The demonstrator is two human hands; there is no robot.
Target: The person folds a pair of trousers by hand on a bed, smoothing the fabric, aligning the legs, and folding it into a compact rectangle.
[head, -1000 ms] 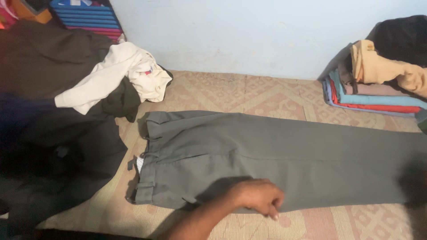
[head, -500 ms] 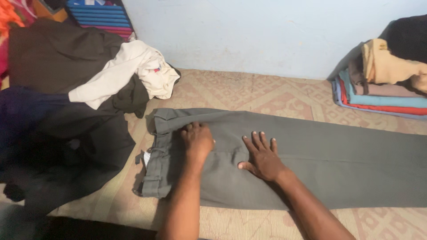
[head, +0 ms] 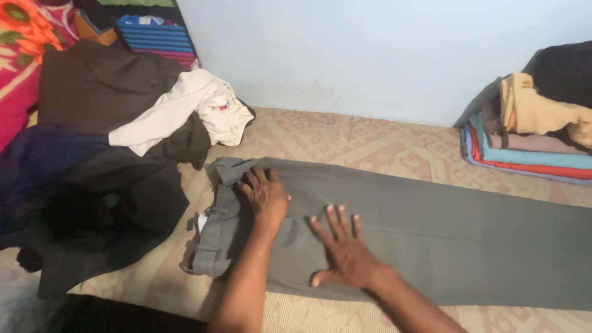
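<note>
Grey-green trousers (head: 431,228) spread flat on the patterned woven mat (head: 345,132), legs laid one over the other and running off to the right, waistband at the left end. Left hand (head: 265,194) resting palm down near the waistband, fingers loosely apart, clamped on nothing. Right hand (head: 342,250) just beside it toward the legs, fingers spread wide and pressed flat on the cloth, gripping nothing either.

Judging by how things lie: trousers already laid out lengthwise and largely smooth, legs aligned; no crosswise fold yet made, and waistband end still a little rumpled.

Left of the trousers, a loose heap of dark clothes (head: 98,172) with a cream garment (head: 185,111) on top, unfolded. Well to the right of the trousers, against the pale blue wall (head: 345,55), a neat stack of folded clothes (head: 524,154) in blue, red and teal, with a tan piece lying on it.

No packages or signs to be seen; only a small white tag (head: 201,221) peeking from the waistband, too small to read.
</note>
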